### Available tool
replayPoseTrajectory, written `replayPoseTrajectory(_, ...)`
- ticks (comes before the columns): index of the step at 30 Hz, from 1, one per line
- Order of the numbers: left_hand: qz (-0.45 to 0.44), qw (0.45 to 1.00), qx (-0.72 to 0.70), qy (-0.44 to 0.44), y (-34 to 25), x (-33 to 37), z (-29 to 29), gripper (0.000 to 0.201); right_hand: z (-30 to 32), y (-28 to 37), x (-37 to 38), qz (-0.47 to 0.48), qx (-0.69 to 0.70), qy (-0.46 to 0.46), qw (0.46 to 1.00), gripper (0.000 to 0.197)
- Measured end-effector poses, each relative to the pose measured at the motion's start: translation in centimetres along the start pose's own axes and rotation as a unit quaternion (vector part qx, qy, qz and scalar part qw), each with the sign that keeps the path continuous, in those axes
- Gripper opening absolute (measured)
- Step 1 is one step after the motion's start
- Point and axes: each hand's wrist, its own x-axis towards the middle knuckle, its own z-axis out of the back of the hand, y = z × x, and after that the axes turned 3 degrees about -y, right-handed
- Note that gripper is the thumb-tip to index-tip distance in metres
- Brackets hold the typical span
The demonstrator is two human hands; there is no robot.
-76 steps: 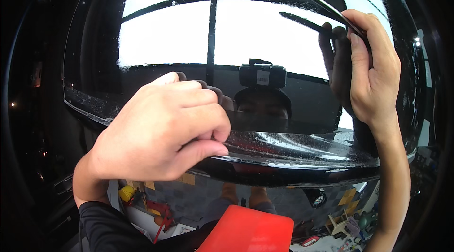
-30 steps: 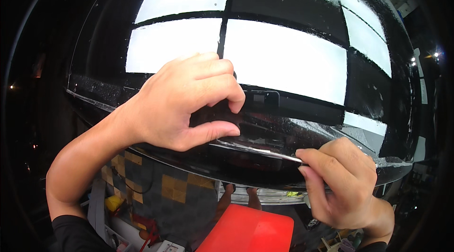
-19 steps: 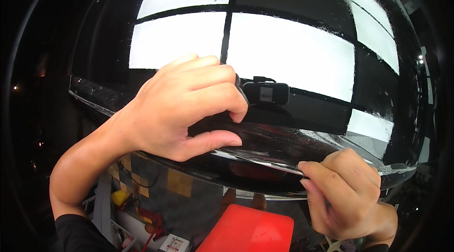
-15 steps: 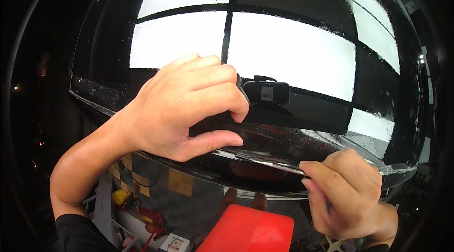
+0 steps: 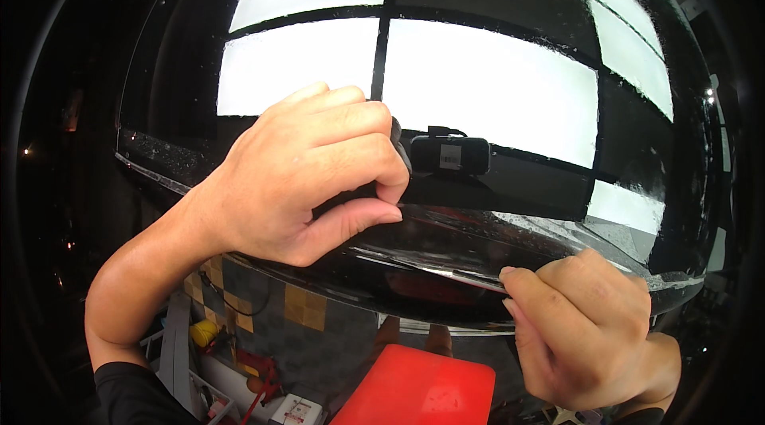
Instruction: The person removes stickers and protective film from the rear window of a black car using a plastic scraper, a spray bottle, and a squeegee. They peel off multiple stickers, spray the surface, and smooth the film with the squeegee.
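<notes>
A glossy black car panel (image 5: 510, 190), beaded with water in places, curves across the view. Along its near edge runs a clear film (image 5: 470, 275), its edge drawn to a bright taut line. My right hand (image 5: 586, 329) pinches that film edge between thumb and forefinger at the panel's near right. Over the panel's left middle, my left hand (image 5: 319, 170) has its fingers curled and its thumb closed against the forefinger; what lies between them is hidden. Beside its knuckles shows a dark rounded shape (image 5: 403, 146), mostly covered by the fingers.
A dark oblong shape with a pale label (image 5: 450, 155) appears on the panel, apparently a reflection. Below the near edge are a red seat-like surface (image 5: 422, 385), a patterned floor (image 5: 303, 309), a yellow roll (image 5: 205, 332) and a white box (image 5: 296, 409). Bright window-like reflections cover the panel.
My left thumb and forefinger have closed together from a small gap, and that hand has moved slightly left. The right hand, still pinching the film, has shifted a little.
</notes>
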Motion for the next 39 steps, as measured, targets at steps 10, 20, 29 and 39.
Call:
replayPoseTrajectory(10,0.012,1.0,-0.011,0.015,-0.6,0.3,0.5,0.023,2.4,2.1,1.5,-0.046,-0.014,0.122,0.991,0.034)
replayPoseTrajectory(20,0.005,1.0,-0.009,0.008,-0.6,0.2,0.4,0.022,1.1,1.0,0.3,0.016,-0.048,0.011,0.999,0.038)
replayPoseTrajectory(29,-0.003,1.0,-0.004,0.007,-0.6,0.3,0.4,0.023,1.6,0.8,-0.6,0.008,-0.051,0.007,0.999,0.039)
replayPoseTrajectory(39,0.004,1.0,0.002,0.012,-0.8,0.2,0.4,0.022,2.8,0.5,-1.5,-0.008,-0.064,0.025,0.998,0.036)
